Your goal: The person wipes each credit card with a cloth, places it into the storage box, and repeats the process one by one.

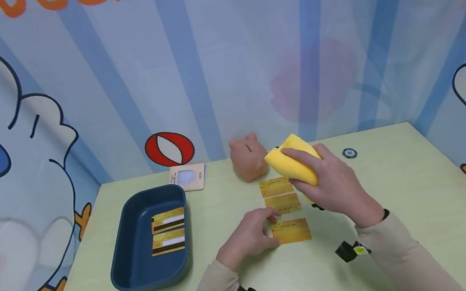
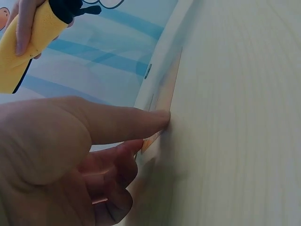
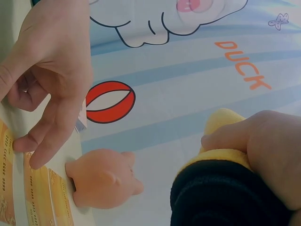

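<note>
Three gold bank cards lie in a column on the table: a far card (image 1: 275, 187), a middle card (image 1: 284, 204) and a near card (image 1: 294, 231). My left hand (image 1: 249, 236) reaches to their left side, thumb at the near card's left edge and fingertips by the gap below the middle card. In the left wrist view its thumb (image 2: 127, 123) is straight along the tabletop. Above and right of the cards, my right hand (image 1: 335, 184) grips a soft yellow bundle (image 1: 294, 163) with a black end (image 3: 221, 193), held up off the table.
A dark blue bin (image 1: 119, 269) on the left holds two gold cards (image 1: 169, 241), stripe side up. A pink piggy bank (image 1: 247, 161) stands behind the column. A pale card holder (image 1: 192, 177) and a round chip (image 1: 349, 153) lie near the back edge.
</note>
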`<move>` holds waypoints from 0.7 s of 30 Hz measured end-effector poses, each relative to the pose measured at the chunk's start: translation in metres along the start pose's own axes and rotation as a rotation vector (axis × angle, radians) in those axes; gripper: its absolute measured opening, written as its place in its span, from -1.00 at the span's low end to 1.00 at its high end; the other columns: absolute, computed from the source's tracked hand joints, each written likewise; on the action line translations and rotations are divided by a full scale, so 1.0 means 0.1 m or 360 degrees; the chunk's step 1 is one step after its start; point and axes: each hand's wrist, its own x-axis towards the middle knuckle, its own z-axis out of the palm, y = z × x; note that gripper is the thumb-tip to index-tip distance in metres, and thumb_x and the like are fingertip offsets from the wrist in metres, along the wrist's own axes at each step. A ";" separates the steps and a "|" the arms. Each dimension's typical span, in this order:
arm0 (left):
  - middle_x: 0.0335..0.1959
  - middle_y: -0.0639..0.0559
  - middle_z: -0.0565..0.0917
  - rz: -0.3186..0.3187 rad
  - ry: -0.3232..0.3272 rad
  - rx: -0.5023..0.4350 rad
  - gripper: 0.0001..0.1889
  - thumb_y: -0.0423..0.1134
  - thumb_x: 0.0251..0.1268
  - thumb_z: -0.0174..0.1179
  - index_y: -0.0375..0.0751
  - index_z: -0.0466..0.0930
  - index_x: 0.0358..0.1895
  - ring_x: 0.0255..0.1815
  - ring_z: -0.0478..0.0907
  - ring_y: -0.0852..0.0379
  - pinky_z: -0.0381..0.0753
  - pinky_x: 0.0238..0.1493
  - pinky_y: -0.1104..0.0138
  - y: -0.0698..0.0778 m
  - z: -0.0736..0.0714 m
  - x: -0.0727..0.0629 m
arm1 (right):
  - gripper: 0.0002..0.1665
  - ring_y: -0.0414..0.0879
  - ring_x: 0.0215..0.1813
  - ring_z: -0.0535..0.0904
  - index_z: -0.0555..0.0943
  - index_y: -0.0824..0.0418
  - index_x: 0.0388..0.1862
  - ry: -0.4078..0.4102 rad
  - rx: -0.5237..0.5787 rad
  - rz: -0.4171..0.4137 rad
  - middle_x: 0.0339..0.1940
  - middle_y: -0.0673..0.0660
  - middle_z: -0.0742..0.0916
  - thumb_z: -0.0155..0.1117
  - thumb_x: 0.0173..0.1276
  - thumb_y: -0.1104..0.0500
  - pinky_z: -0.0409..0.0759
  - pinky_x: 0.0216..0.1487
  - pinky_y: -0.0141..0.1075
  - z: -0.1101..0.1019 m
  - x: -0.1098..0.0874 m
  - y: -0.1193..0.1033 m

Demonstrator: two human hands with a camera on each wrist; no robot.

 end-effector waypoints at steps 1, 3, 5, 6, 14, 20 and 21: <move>0.04 -0.01 0.68 -0.0001 -0.0005 0.0017 -0.40 -0.37 0.16 0.55 -0.22 0.58 0.30 -0.35 0.49 0.23 0.56 -0.18 0.41 0.01 0.00 0.00 | -0.26 0.02 -0.30 0.51 0.49 -0.11 0.53 -0.0001 0.0001 -0.0001 0.12 0.34 0.57 0.47 0.40 0.10 0.54 -0.46 -0.17 0.00 0.00 0.00; 0.05 0.00 0.67 -0.0015 -0.0017 0.0046 -0.40 -0.35 0.19 0.54 -0.20 0.56 0.32 -0.27 0.49 0.19 0.56 -0.09 0.36 0.02 0.01 -0.01 | -0.26 0.02 -0.30 0.51 0.49 -0.12 0.53 -0.0001 0.0001 -0.0003 0.12 0.34 0.58 0.47 0.40 0.10 0.54 -0.46 -0.17 0.01 0.00 0.00; 0.07 0.01 0.66 -0.0040 -0.0030 0.0069 -0.39 -0.34 0.21 0.53 -0.17 0.55 0.34 -0.15 0.51 0.15 0.57 0.05 0.30 0.03 0.01 -0.01 | -0.26 0.02 -0.30 0.51 0.49 -0.12 0.53 -0.0001 0.0001 -0.0006 0.12 0.35 0.58 0.47 0.40 0.10 0.54 -0.46 -0.17 0.01 -0.01 0.01; 0.08 0.01 0.65 -0.0050 -0.0035 0.0078 -0.38 -0.33 0.22 0.53 -0.16 0.54 0.35 -0.08 0.52 0.13 0.57 0.12 0.27 0.04 0.01 -0.02 | -0.26 0.02 -0.30 0.51 0.49 -0.12 0.53 -0.0002 0.0000 -0.0006 0.12 0.35 0.58 0.47 0.40 0.10 0.54 -0.46 -0.17 0.01 -0.01 0.01; 0.07 0.01 0.63 -0.0023 -0.0016 0.0192 -0.46 -0.31 0.16 0.56 -0.18 0.64 0.24 0.03 0.49 0.13 0.55 0.24 0.24 0.04 0.01 -0.01 | -0.25 0.02 -0.31 0.50 0.49 -0.11 0.53 0.0006 0.0003 -0.0008 0.12 0.35 0.57 0.48 0.39 0.10 0.52 -0.46 -0.18 0.01 0.00 0.00; -0.01 0.03 0.60 -0.0035 0.0007 0.0205 -0.49 -0.29 0.10 0.60 -0.16 0.70 0.17 -0.11 0.43 0.17 0.54 0.03 0.33 0.04 0.00 -0.01 | -0.26 0.01 -0.31 0.50 0.49 -0.12 0.53 -0.0003 0.0004 -0.0008 0.13 0.35 0.58 0.48 0.39 0.10 0.51 -0.46 -0.18 0.01 0.00 0.00; -0.01 0.03 0.60 -0.0039 0.0008 0.0201 -0.49 -0.29 0.10 0.60 -0.15 0.70 0.16 -0.11 0.43 0.17 0.54 0.02 0.33 0.04 0.00 -0.01 | -0.26 0.01 -0.31 0.50 0.49 -0.11 0.53 -0.0004 0.0004 -0.0008 0.13 0.35 0.58 0.48 0.39 0.11 0.51 -0.46 -0.19 0.01 -0.01 0.00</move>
